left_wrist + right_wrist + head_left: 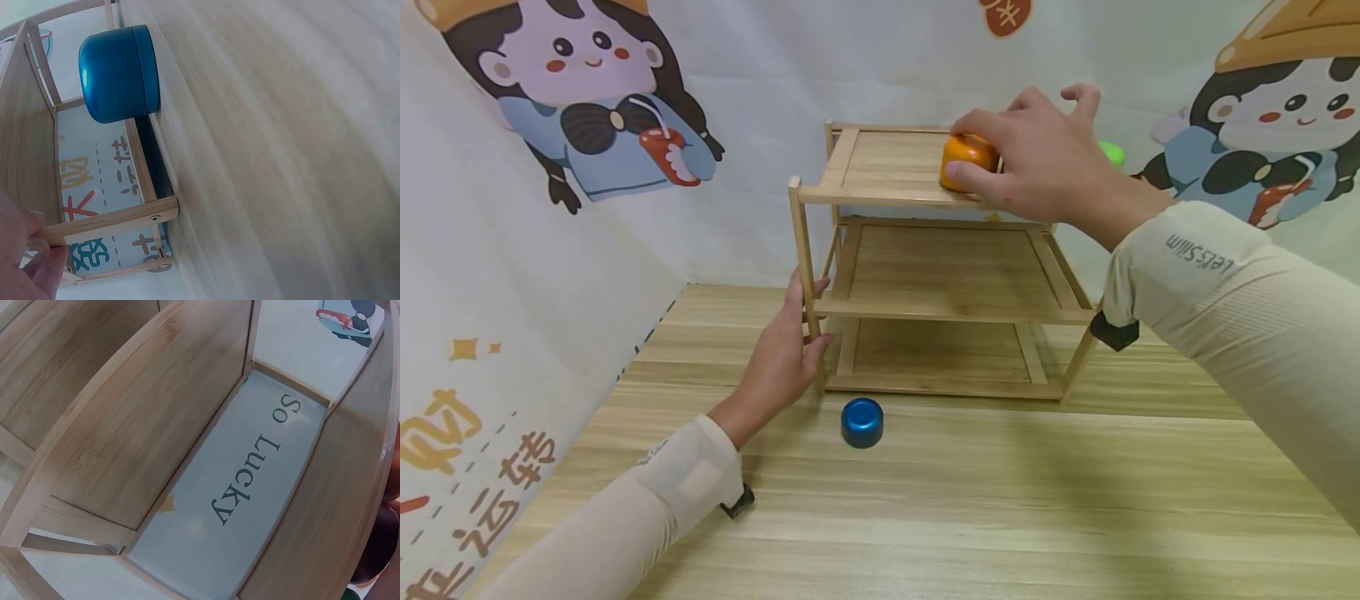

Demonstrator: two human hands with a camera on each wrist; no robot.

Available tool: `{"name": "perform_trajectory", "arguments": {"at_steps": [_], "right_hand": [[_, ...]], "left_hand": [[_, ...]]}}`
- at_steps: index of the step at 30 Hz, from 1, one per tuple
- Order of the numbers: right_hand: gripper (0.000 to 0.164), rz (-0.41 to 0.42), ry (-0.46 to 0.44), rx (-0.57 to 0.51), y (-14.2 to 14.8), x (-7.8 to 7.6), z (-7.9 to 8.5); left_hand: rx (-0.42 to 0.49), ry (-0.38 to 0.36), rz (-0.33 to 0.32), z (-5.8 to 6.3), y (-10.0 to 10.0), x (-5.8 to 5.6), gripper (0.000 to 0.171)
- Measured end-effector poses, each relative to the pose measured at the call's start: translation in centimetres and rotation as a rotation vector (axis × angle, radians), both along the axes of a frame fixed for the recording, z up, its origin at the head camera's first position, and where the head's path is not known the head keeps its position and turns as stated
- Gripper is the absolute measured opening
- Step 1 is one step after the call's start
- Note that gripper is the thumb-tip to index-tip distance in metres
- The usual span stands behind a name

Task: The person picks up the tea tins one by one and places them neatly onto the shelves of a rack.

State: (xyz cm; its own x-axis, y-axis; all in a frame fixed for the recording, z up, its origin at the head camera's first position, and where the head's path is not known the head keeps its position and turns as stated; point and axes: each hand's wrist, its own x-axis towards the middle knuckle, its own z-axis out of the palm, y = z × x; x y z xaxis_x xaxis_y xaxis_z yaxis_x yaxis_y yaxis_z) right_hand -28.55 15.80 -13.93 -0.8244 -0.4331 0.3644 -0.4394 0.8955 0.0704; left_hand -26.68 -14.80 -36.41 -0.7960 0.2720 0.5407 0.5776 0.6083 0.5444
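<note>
On the top board of a three-tier wooden rack (887,162) sits a shiny orange canister (962,156). My right hand (1048,162) holds it, thumb on the near side and fingers over its top. Lower down, my left hand (778,354) grips the rack's front left post; the left wrist view shows fingers (53,265) around the wood. A blue canister (862,422) of similar form stands on the table in front of the bottom tier. The right wrist view catches only a sliver of orange and a dark round thing (377,544) at its right edge.
Bright green shows as a rounded thing (1111,154) behind my right wrist. The middle shelf (947,267) and bottom shelf (936,350) are bare boards. A printed white cloth (760,75) hangs behind and to the left of the wood-grain table (970,500).
</note>
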Motion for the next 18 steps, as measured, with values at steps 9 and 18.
{"name": "perform_trajectory", "arguments": {"at_steps": [9,18], "right_hand": [[0.061,-0.001,0.005,0.002,-0.06,-0.07,-0.10],[0.062,0.003,0.007,-0.001,-0.11,-0.06,-0.19]], "left_hand": [[-0.014,0.001,0.007,0.08,0.06,0.07,0.091],[-0.017,0.003,0.009,0.10,0.06,0.09,0.092]]}}
